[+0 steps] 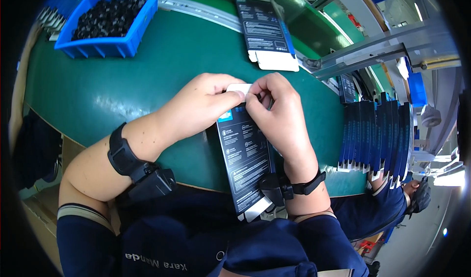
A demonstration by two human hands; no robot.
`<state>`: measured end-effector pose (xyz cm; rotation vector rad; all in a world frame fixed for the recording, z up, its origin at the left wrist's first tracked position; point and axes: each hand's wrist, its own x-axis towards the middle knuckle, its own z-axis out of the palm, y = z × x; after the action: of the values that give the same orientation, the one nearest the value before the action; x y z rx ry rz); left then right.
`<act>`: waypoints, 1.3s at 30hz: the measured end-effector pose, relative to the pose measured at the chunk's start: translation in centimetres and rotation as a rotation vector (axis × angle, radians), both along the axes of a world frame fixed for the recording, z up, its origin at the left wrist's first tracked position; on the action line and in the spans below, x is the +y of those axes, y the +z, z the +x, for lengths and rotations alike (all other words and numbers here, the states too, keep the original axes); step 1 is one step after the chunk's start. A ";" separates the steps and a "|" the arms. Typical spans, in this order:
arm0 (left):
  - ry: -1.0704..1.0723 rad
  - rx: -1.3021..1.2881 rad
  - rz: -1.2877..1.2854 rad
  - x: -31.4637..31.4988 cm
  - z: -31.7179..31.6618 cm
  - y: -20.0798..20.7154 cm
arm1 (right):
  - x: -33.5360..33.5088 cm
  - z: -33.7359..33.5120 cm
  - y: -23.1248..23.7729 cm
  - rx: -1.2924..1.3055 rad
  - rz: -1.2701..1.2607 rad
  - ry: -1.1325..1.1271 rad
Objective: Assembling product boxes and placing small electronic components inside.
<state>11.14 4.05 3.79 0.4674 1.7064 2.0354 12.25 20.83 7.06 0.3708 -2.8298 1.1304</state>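
Observation:
A dark blue printed carton slants from the green table's edge toward my body, its lower end near my lap. At its upper end both hands meet at a white flap. My left hand pinches the flap between thumb and fingers. Close beside it, my right hand is closed, thumb against the forefinger, at the flap's right side; a small dark bit shows by its fingers, too small to name. Each wrist wears a black strapped device.
A blue bin full of small black parts stands at the far left. Another dark carton with a white flap lies at the back. Several upright cartons form a row at right. Other people sit at both sides; a metal frame rises at back right.

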 end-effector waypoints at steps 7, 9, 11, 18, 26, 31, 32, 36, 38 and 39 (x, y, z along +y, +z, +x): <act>0.014 -0.187 0.093 -0.5 -0.2 1.0 | 0.7 0.1 0.9 0.236 0.029 0.031; 0.045 -0.189 0.123 -0.4 -0.2 1.4 | 0.9 -0.1 1.0 0.247 0.012 0.033; 0.049 -0.201 0.182 -0.5 -0.5 1.1 | 1.4 -0.5 0.8 0.236 -0.079 0.111; 0.102 -0.367 0.392 -0.6 -0.7 1.8 | 1.2 -0.9 1.1 -0.394 -0.719 0.092; 0.058 -0.259 0.270 -1.1 -0.7 1.5 | 1.2 -1.1 0.7 -0.635 -1.021 0.062; 0.115 -0.075 0.164 -0.7 -0.7 1.1 | 1.1 -0.9 0.7 -0.646 -1.000 0.075; 0.133 -0.006 0.099 -0.6 -0.8 1.0 | 1.0 -0.9 0.8 -0.641 -0.990 0.105; 0.074 -0.109 0.141 -0.8 -1.0 0.9 | 1.3 -1.0 0.5 -0.643 -0.983 0.178; 0.028 -0.055 0.128 -1.2 -1.5 0.8 | 1.2 -0.7 0.8 -0.629 -1.007 0.192; -0.010 0.008 0.122 -1.4 -1.7 0.7 | 1.1 -0.7 0.9 -0.613 -1.021 0.215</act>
<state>9.46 2.65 4.51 0.5225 1.5868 2.1416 11.54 21.92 7.95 0.2530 -2.1198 2.8672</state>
